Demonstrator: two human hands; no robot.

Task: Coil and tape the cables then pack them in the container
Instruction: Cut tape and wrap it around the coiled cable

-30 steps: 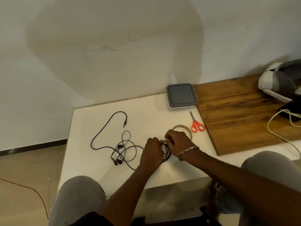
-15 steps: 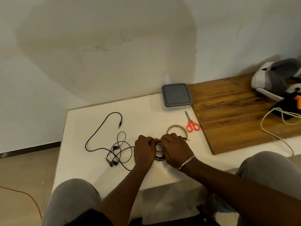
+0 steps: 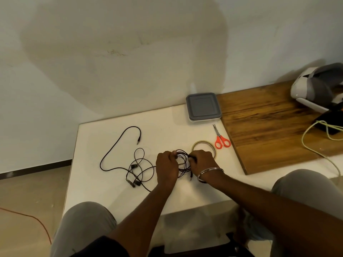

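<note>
Moved apart since prior frame; coiled cable [image 3: 182,164] exposed btwn.
Coiling step: pinched by fingers of left hand [image 3: 167,168] & right hand [image 3: 202,162]. Next: free one for tape roll [image 3: 203,143].

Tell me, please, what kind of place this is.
Probably an indoor room used as a makeshift workspace: a low white table against a bare wall, with a cable, tape roll and scissors.

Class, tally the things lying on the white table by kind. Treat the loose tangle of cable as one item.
Cable coil: 1
Loose cable tangle: 1
Tape roll: 1
Scissors: 1
Container: 1
Total: 5
</note>
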